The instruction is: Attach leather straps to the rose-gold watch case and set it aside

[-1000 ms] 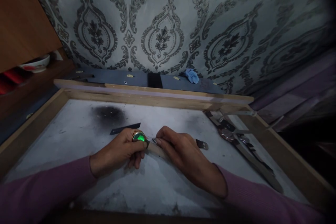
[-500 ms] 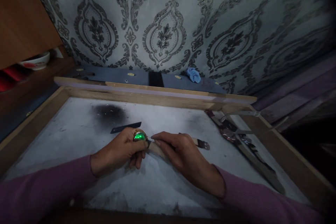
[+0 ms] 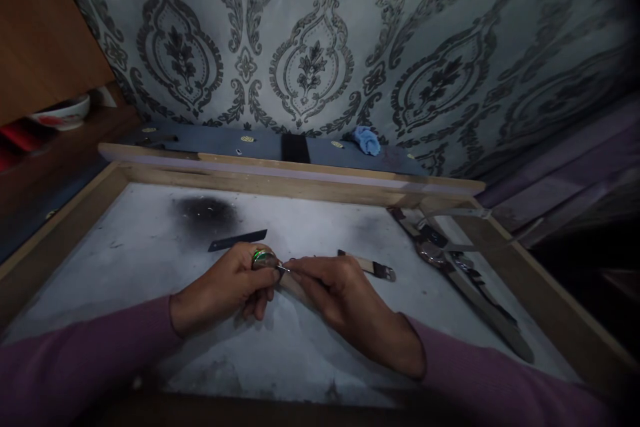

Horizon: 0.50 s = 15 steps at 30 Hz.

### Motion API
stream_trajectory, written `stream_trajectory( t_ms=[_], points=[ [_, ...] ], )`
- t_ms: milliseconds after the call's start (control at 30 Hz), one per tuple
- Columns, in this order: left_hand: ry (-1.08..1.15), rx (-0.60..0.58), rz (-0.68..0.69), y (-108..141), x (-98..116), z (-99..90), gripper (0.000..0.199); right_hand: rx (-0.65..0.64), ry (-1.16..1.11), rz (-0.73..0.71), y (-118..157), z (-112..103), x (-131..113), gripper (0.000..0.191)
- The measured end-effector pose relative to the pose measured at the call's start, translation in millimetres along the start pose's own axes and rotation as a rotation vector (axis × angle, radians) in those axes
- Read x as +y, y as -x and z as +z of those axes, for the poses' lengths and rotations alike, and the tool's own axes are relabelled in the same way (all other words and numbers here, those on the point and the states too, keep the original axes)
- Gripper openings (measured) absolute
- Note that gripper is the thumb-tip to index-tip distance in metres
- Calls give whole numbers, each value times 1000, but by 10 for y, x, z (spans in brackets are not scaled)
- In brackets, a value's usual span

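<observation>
Between thumb and fingers, my left hand [image 3: 231, 287] holds a round wristwatch [image 3: 264, 259] with a greenish shine on its glass. One strap [image 3: 296, 288] of the watch runs down to the right under my right hand [image 3: 345, 297]. My right hand pinches a thin metal tool [image 3: 283, 269], its tip at the watch's edge where the strap joins; the exact kind of tool cannot be made out. A loose strap piece with a buckle [image 3: 384, 271] lies just beyond my right hand. Behind my left hand lies a flat dark strip [image 3: 237, 240].
The white work surface has a raised wooden rim [image 3: 300, 177]. More watches with straps [image 3: 433, 250] lie at the right side, near a translucent band [image 3: 467, 212]. A blue cloth [image 3: 367, 140] rests beyond the rim. At the left, a bowl [image 3: 65, 113] sits on a shelf.
The watch glass has lost most of its bright green reflection as its angle shifted slightly. My right hand has turned a little, its tool still at the watch's edge. The whole view shifted slightly.
</observation>
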State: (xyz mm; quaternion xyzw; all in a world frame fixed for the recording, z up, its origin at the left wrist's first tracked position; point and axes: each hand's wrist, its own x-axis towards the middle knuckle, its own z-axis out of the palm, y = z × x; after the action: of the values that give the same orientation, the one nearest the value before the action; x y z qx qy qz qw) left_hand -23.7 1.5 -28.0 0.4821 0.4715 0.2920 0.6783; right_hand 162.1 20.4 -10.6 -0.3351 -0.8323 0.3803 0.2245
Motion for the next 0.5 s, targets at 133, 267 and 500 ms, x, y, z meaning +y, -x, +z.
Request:
stream_trajectory(
  t_ms=[133,267,500],
  points=[
    [16,3,-13,-19,-12,-11,27,29,2,-20,7,14,18,25],
    [37,21,-25,-18,-6,-10,25,117,22,-30,8,34,49,24],
    [24,17,-10,-12,8,-7,27,76,12,-11,-4,30,37,25]
  ],
)
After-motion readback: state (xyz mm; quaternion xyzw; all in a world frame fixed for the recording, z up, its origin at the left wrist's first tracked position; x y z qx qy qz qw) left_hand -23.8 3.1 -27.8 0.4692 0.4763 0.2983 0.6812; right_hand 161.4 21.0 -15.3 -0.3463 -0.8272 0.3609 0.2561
